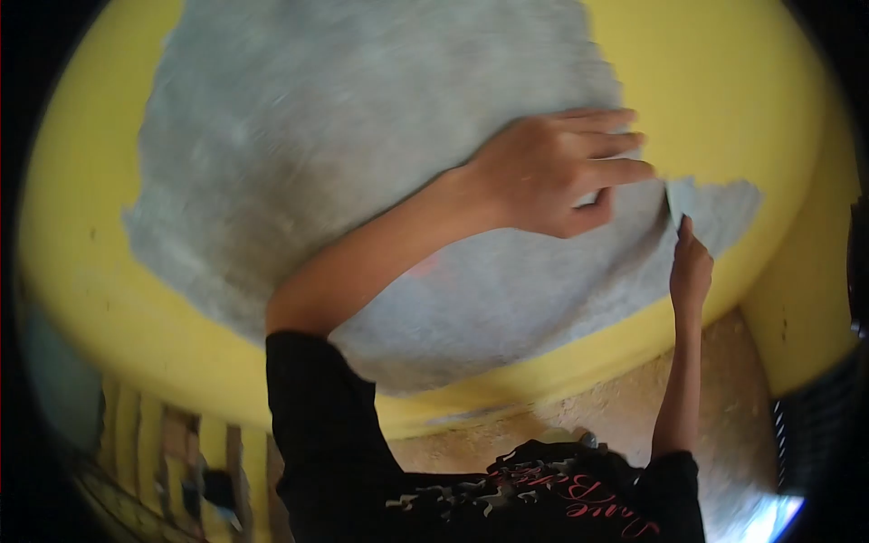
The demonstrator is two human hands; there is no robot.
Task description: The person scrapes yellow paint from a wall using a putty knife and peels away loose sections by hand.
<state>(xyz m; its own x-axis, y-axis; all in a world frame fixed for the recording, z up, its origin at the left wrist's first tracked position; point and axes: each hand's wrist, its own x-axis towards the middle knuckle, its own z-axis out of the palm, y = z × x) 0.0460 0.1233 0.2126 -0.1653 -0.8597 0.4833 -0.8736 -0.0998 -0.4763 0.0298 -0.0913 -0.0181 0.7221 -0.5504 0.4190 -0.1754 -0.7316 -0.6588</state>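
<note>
My left hand (561, 172) reaches across the wall, fingers stretched towards the right and the thumb bent below them. Its fingertips lie near the right border of a large bare grey patch (380, 118) in the yellow paint (715, 81). Lower on the right, my right hand (692, 271) is closed around a thin, flat scraper (675, 201), its handle hidden in the fingers. The blade overlaps the grey surface just under a jagged edge of paint, a little to the right of my left fingertips.
Brown floor (561, 398) shows below the wall. At the lower left are yellow slats (149, 439) with dark objects among them. Another yellow wall section (797, 290) stands at the right, above a dark slatted item (819, 439).
</note>
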